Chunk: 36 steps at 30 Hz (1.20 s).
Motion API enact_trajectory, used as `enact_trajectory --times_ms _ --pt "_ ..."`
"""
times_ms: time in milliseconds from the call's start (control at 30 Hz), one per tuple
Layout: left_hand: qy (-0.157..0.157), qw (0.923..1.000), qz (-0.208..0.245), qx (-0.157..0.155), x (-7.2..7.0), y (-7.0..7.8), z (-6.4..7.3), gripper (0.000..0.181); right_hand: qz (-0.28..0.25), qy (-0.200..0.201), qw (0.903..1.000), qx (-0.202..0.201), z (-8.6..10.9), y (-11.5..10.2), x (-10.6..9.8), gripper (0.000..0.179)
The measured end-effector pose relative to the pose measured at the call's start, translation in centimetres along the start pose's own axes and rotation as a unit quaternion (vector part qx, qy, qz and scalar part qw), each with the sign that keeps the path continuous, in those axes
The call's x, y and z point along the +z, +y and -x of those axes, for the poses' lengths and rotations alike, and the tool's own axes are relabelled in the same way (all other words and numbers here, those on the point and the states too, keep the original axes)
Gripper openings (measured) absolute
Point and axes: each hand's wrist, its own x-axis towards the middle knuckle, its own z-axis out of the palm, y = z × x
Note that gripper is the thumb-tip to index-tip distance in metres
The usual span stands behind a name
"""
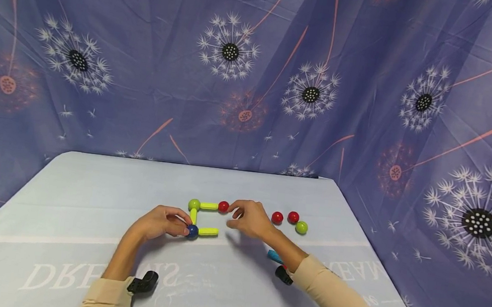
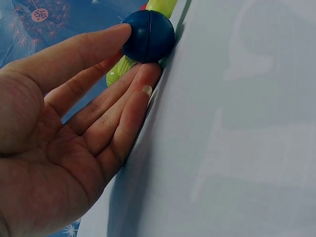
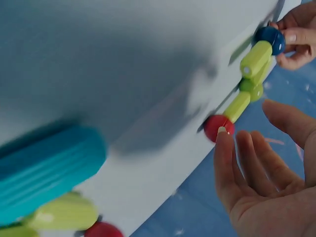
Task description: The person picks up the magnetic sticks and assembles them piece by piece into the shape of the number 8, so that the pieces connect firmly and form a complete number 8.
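My left hand (image 1: pixel 155 224) pinches a dark blue ball (image 1: pixel 193 231) between thumb and fingers. One yellow-green rod (image 1: pixel 208 231) sticks out rightward from this ball, its far end free. A second rod (image 1: pixel 193 216) links the ball to a light green ball (image 1: pixel 194 204) behind it. From there a third rod (image 1: pixel 209 206) runs right to a red ball (image 1: pixel 223 206). My right hand (image 1: pixel 250 219) hovers just right of the red ball with loosely bent fingers and nothing between them. In the right wrist view one fingertip overlaps the red ball (image 3: pixel 217 127); contact is unclear.
Two loose red balls, one nearer (image 1: pixel 277 218) and one farther (image 1: pixel 293 217), lie right of the right hand beside a green ball (image 1: pixel 301 227). A teal rod (image 3: pixel 49 168) and a yellow-green rod (image 3: pixel 66 213) lie near the right forearm. A patterned curtain (image 1: pixel 161 64) stands behind the table.
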Motion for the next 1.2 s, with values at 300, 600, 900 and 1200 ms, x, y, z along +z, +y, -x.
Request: enact_trajectory --times_ms 300,600,900,1200 --pt "0.002 1.0 0.003 -0.002 0.0 -0.1 0.0 0.033 0.007 0.055 0.9977 0.038 1.5 2.4 -2.1 0.032" --pt "-0.002 1.0 0.007 0.0 -0.1 -0.1 0.1 0.034 0.016 0.101 0.9924 0.069 3.1 5.5 -3.9 0.035" --pt "-0.005 0.9999 0.011 0.0 -0.2 -0.1 0.0 0.035 0.024 0.13 0.9887 0.07 3.8 7.2 -4.5 0.037" --pt "-0.002 1.0 0.008 0.001 -0.2 -0.2 0.0 0.035 0.05 0.147 0.984 0.087 3.8 8.6 -4.4 0.038"
